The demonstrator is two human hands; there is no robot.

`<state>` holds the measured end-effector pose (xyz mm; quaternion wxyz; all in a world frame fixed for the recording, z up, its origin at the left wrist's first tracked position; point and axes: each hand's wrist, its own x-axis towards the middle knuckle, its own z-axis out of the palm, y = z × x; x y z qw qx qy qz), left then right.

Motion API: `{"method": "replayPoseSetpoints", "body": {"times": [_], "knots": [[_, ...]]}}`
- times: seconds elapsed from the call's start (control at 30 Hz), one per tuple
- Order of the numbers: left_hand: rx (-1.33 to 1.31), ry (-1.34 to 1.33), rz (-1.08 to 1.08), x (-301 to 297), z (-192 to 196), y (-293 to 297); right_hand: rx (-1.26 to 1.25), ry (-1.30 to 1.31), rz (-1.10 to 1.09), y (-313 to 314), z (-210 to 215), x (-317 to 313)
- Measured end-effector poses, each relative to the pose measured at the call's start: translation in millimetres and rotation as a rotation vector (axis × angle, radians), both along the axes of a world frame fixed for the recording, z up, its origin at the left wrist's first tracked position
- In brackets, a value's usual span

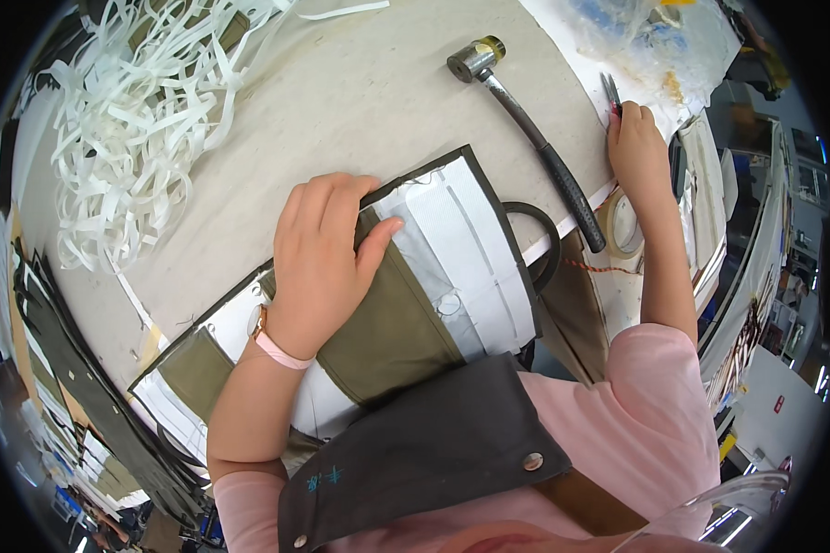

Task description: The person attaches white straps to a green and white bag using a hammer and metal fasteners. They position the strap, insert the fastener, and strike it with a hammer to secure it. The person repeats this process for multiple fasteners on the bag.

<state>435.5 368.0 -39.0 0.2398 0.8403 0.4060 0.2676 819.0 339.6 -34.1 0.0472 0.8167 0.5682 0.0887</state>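
A sewn bag panel point(392, 323), olive and white with dark bound edges, lies tilted across the near side of the table against my apron point(415, 452). My left hand point(318, 253) is closed on its far edge, thumb on the face and fingers over the binding. Loose threads show on the white parts. A dark loop handle point(555, 235) sticks out at the panel's right end. Off to the far right, my right hand point(638, 152) is closed around small scissors point(610, 90), pinkish red near the grip, with the blades pointing away from me. The fingers hide most of the grip.
A hammer point(549, 157) lies between panel and right hand. Tangled white strips point(138, 120) heap at the far left of the table point(341, 101). A tape roll point(625, 226) sits below my right wrist. Clear plastic bags point(655, 41) lie far right; dark strips point(92, 387) hang left.
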Motion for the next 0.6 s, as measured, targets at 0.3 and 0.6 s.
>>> {"method": "replayPoseSetpoints", "body": {"times": [0.3, 0.6], "knots": [[0.002, -0.005, -0.021, -3, -4, 2, 0.597, -0.179, 0.282, -5, 75, 0], [-0.233, -0.029, 0.078, 16, 2, 5, -0.163, 0.691, 0.671, 15, 62, -125]]}}
